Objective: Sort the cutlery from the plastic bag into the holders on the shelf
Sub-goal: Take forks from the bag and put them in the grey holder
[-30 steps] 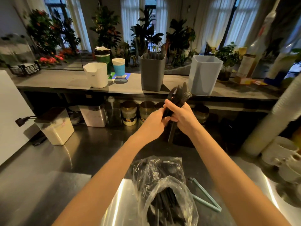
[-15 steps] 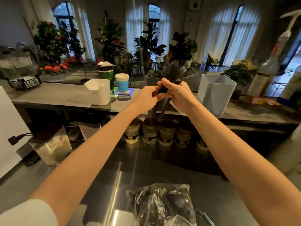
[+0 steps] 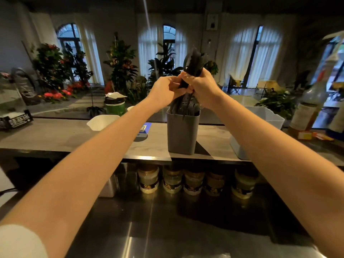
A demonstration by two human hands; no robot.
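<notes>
Premises: dim room with arched, curtained windows and potted plants at rear. In the foreground, a stainless steel counter (image 3: 167, 229); above it, a long grey wooden shelf (image 3: 55, 135).

Containers on the shelf:
- Dark grey square plastic holder (image 3: 182, 135), centre. It holds black cutlery standing upright, packed close; types cannot be told.
- White plastic holder (image 3: 102, 122), at 9 o'clock from the grey one. Contents hidden by the left forearm.
- Pale blue-grey plastic holder (image 3: 270, 118), at 3 o'clock, partly behind the right forearm. Interior not visible.
- Row of lidded jars (image 3: 149, 181) beneath the shelf, at 6 o'clock from the grey holder.

Task item: bundle of black plastic cutlery (image 3: 194, 62), held directly above the grey holder at its 12 o'clock. The right hand (image 3: 202, 88) is wrapped around the bundle's middle. The left hand (image 3: 164, 91) meets it from 9 o'clock, fingers curled and pinching the same bundle. Upper ends project past the right hand at 12 o'clock; lower ends hang at 6 o'clock, reaching the holder's mouth. Contact with the cutlery inside cannot be told.
</notes>
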